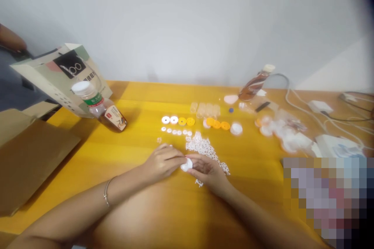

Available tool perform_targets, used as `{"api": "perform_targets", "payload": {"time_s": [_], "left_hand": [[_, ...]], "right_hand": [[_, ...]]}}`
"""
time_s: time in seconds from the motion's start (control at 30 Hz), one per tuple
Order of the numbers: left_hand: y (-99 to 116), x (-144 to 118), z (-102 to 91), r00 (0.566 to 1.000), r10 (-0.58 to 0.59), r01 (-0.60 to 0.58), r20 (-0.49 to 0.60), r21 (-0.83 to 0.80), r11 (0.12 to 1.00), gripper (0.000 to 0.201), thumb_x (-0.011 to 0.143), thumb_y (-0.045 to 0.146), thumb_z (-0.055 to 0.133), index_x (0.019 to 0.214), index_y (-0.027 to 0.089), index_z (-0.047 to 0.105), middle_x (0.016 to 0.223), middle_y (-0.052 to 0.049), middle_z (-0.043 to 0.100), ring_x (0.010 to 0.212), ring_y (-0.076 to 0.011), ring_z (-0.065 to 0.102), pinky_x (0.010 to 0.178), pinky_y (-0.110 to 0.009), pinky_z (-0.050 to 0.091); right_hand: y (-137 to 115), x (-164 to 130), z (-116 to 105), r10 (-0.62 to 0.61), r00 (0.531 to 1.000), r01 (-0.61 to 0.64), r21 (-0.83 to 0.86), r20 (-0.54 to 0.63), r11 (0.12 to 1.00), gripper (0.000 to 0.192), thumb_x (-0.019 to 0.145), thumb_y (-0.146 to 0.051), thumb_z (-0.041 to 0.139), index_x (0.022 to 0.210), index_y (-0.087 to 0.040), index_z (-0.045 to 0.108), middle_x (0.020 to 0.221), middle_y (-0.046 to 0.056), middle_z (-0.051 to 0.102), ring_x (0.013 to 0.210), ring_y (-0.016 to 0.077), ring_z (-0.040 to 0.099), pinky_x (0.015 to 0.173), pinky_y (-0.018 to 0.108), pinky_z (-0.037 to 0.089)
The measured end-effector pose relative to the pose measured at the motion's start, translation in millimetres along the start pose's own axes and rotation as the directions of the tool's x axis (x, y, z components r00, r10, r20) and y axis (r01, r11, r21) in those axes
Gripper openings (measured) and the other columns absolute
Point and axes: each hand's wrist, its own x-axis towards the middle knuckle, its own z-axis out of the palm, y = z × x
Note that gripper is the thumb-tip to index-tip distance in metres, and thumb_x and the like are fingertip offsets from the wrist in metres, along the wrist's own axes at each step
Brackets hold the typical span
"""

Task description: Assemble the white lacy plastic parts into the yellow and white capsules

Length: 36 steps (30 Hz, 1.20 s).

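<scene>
Two hands meet near the middle of the yellow counter (87, 155). The left hand (162, 161) and the right hand (209, 171) both pinch one small white disc (186, 164) between their fingertips, the fingers curled in around it; the disc sits just above the counter surface, between the hands. A thin bracelet (106, 192) circles the left wrist.

Just beyond the right hand lies a heap of small white lattice pieces (204, 148), trailing toward the right; one loose piece (199, 183) lies at the near edge of the right hand.

Farther back, a row of discs: two white rings (170, 120) and two yellow rings (186, 121), with a line of smaller white buttons (175, 131) just in front. To the right of these stand clear little cups (206, 109), then more orange discs (217, 124) and a white cap (236, 128).

At back left, a plastic bottle (97, 105) with a white cap leans beside a printed paper bag (62, 78). A brown cardboard sheet (26, 159) lies at the left edge. At back right, a tilted brown bottle (254, 83), a pile of white and clear packets (280, 128), and white cables with a charger (320, 106). The lower right corner is blurred out.
</scene>
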Motion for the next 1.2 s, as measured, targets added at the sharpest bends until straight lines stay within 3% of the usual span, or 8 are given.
{"api": "perform_targets", "payload": {"time_s": [0.2,0.37,0.6,0.9,1.2], "left_hand": [[-1.4,-0.3,-3.2,0.999,0.016,-0.017,0.040,0.023,1.000,0.016,0.085,0.016,0.051,0.096,0.020,0.062,0.087,-0.002,0.067,0.077,-0.0115,0.059,0.069,-0.025,0.038],[-6.7,-3.4,-4.0,0.994,0.072,-0.073,0.083,0.011,0.997,0.025,0.083,0.019,0.052,0.107,0.019,0.057,0.098,-0.005,0.066,0.088,-0.0143,0.060,0.078,-0.029,0.041],[-10.7,-4.7,-1.8,0.992,0.109,-0.108,0.061,-0.021,0.994,0.030,0.080,0.016,0.053,0.110,0.018,0.055,0.103,-0.006,0.065,0.092,-0.0147,0.060,0.082,-0.031,0.043],[-14.6,-3.8,2.3,0.996,0.089,-0.082,0.022,-0.209,0.975,0.039,0.080,0.013,0.052,0.118,0.020,0.050,0.103,-0.008,0.066,0.090,-0.0135,0.063,0.079,-0.029,0.047],[-13.7,-4.2,1.0,0.990,0.137,-0.132,0.017,-0.186,0.974,0.039,0.080,0.011,0.051,0.118,0.017,0.049,0.104,-0.009,0.065,0.094,-0.0150,0.061,0.083,-0.031,0.048]], "right_hand": [[-0.1,-0.1,-0.3,-0.018,0.999,0.019,0.024,-0.031,1.000,0.023,0.066,-0.022,0.073,0.087,-0.022,0.065,0.079,0.001,0.070,0.076,0.0137,0.066,0.077,0.027,0.052],[-3.2,-0.9,-1.4,-0.015,0.999,0.016,0.029,-0.031,0.999,0.018,0.067,-0.024,0.071,0.085,-0.022,0.067,0.080,0.001,0.071,0.078,0.0153,0.066,0.079,0.029,0.052],[-4.3,-1.3,-2.0,0.000,0.999,0.001,0.026,-0.045,1.000,0.016,0.068,-0.025,0.071,0.083,-0.022,0.068,0.081,0.002,0.072,0.078,0.0168,0.067,0.078,0.031,0.053],[-4.7,-2.1,-2.4,0.002,0.997,0.000,0.025,-0.071,1.000,0.015,0.067,-0.027,0.072,0.081,-0.022,0.069,0.079,0.002,0.072,0.076,0.0170,0.067,0.074,0.030,0.054],[-7.3,-3.2,-2.4,-0.015,0.998,0.016,0.019,-0.057,1.000,0.013,0.067,-0.024,0.072,0.080,-0.022,0.069,0.079,0.002,0.071,0.076,0.0160,0.066,0.074,0.028,0.053]]}}
